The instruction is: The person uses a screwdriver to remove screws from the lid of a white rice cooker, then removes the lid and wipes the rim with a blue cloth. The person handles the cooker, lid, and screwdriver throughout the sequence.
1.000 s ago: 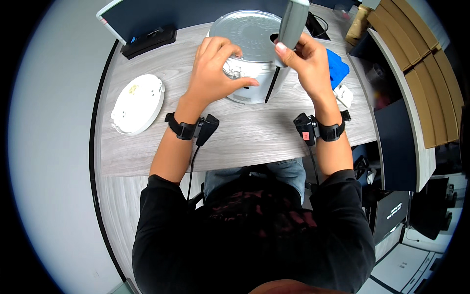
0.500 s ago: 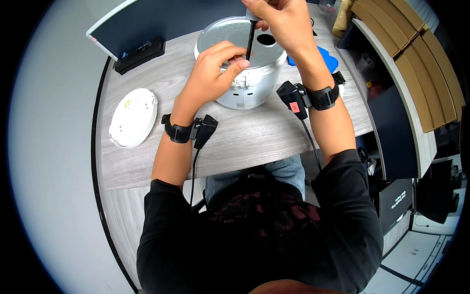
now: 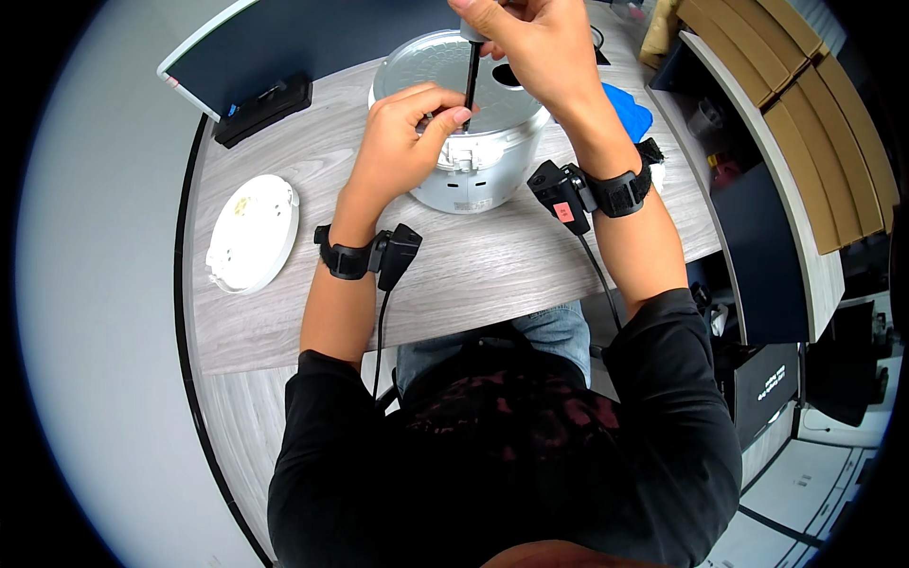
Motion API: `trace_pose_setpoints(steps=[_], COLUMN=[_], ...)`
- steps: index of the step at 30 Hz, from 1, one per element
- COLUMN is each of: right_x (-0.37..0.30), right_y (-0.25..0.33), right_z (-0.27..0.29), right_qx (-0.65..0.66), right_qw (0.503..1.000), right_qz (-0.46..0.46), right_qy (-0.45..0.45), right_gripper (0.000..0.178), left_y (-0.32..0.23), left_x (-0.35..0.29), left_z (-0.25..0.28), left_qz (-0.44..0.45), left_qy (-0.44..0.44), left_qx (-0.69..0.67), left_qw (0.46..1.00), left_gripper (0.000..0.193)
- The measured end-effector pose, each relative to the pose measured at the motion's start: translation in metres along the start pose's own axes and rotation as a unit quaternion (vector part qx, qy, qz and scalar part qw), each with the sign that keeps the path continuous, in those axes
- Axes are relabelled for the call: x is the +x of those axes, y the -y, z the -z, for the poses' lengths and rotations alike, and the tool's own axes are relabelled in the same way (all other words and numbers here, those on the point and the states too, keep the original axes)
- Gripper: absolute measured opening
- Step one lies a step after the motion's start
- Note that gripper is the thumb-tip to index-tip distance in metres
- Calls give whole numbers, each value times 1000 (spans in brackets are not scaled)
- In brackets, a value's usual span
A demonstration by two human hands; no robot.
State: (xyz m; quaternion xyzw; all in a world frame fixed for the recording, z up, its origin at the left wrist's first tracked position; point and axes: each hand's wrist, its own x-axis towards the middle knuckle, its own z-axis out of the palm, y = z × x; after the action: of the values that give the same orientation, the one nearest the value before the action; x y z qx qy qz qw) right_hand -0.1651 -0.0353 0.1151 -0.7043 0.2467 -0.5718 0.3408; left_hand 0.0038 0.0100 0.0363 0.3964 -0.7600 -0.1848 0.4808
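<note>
I have the right hand [image 3: 546,45] at upper centre, grip closed round the handle of the driver [image 3: 472,68]; the left hand [image 3: 398,137] pinches its shaft low, probably steadying the tip at the front rim of the cooker [image 3: 485,176]. The white cover [image 3: 251,237] lies at left on the desk [image 3: 464,275], presumably for room.

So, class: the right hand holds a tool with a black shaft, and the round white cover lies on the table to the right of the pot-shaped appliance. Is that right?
Not quite: the head view shows the round white cover to the left of the pot-shaped appliance. The right hand does hold the black-shafted tool.
</note>
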Motion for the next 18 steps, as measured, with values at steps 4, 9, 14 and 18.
trace_pose_setpoints(steps=[4, 9, 14, 18], right_x=[-3, -1, 1, 1], right_y=[1, -11, -16, -21], right_z=[3, 9, 12, 19], right_qx=[31, 88, 141, 163], right_qw=[999, 988, 977, 966], right_qz=[8, -27, -22, -44], right_qy=[42, 126, 160, 197], right_gripper=[17, 19, 33, 41], left_y=[-1, 0, -1, -1], left_x=[0, 1, -2, -1], left_z=[1, 4, -3, -4], left_qz=[-6, -4, 14, 27], left_qy=[2, 16, -2, 5], left_qx=[5, 1, -67, -84], left_qw=[1000, 1000, 998, 996], left_gripper=[12, 14, 18, 17])
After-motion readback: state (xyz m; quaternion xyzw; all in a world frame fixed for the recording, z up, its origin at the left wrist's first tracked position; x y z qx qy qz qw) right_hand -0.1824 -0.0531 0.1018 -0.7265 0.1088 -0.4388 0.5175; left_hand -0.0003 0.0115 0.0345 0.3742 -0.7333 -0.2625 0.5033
